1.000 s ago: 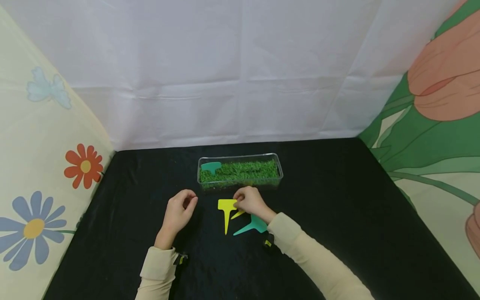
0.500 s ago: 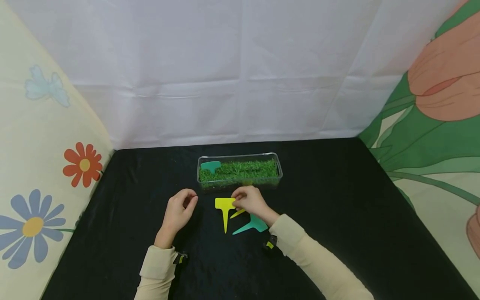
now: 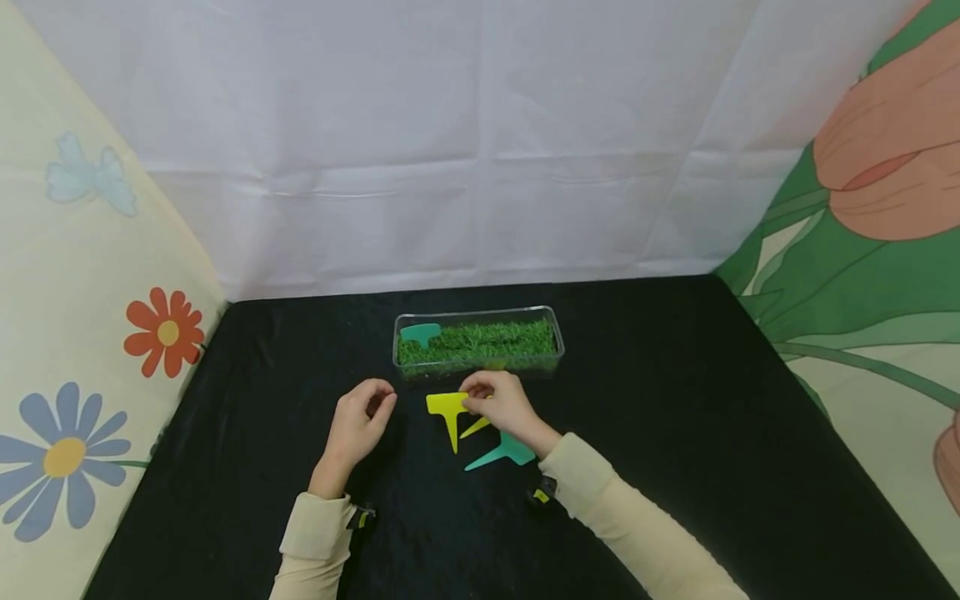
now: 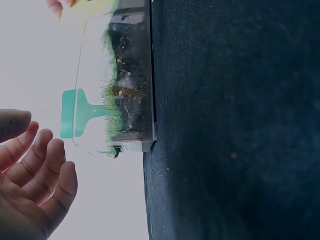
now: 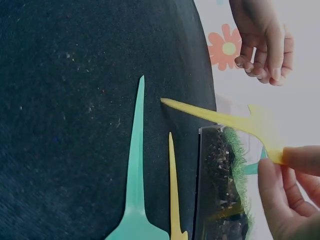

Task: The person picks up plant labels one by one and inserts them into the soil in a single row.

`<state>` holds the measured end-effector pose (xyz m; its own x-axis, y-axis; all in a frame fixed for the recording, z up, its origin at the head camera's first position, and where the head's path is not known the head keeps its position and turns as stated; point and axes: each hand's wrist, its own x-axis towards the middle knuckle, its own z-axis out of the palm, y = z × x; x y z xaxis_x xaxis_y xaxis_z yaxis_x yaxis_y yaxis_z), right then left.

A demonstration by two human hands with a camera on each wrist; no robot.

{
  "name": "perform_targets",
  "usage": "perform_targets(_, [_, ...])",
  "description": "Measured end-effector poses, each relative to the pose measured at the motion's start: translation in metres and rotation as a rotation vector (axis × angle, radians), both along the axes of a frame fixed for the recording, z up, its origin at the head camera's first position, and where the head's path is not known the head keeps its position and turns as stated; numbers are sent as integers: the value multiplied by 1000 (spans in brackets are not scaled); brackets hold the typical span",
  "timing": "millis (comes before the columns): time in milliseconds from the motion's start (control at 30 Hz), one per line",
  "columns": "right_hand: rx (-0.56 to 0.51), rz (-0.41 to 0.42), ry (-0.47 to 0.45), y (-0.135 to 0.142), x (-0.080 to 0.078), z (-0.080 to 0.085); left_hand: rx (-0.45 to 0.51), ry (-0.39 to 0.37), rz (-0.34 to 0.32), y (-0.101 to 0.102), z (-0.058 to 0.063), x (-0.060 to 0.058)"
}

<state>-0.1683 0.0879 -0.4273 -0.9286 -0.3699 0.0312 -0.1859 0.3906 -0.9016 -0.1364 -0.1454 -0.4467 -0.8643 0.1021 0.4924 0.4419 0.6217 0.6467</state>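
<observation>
My right hand (image 3: 501,402) pinches a yellow T-shaped plant label (image 3: 447,403) by one end of its head, thumb against fingers. Its spike (image 5: 215,117) points down toward the cloth. My left hand (image 3: 360,421) hangs to the left with loosely curled fingers and holds nothing. Under the right hand a second yellow plant label (image 5: 173,195) lies on the cloth, its head mostly hidden in the head view. Beside it lies a teal plant label (image 3: 510,450). Another teal label (image 4: 82,112) stands upright in the grass at the left end of a clear tray (image 3: 480,313).
The tray, filled with dark soil (image 4: 132,65) and short green grass (image 3: 495,337), stands just beyond both hands. Black cloth (image 3: 675,433) covers the table. A white backdrop (image 3: 480,167) closes off the back, and flower-printed panels (image 3: 67,250) flank both sides.
The yellow label in my right hand has shifted slightly left and away from me, its spike tip swinging up and a little right. My left hand has stayed in place.
</observation>
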Motion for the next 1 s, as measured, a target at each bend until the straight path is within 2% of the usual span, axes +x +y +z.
perform_targets(300, [-58, -22, 41, 1, 5, 8, -5, 12, 4, 0, 2, 0])
perform_targets(500, [-47, -36, 82, 0, 17, 39, -14, 27, 6, 0, 3, 0])
perform_targets(567, [-36, -49, 99, 0, 18, 44, -15, 30, 4, -1, 3, 0])
perform_targets(800, [-69, -74, 148, 6, 3, 16, -7, 28, -9, 1, 5, -1])
perform_targets(1000, [-61, -53, 247, 8, 1, 12, -6, 41, -49, 8, 15, -3])
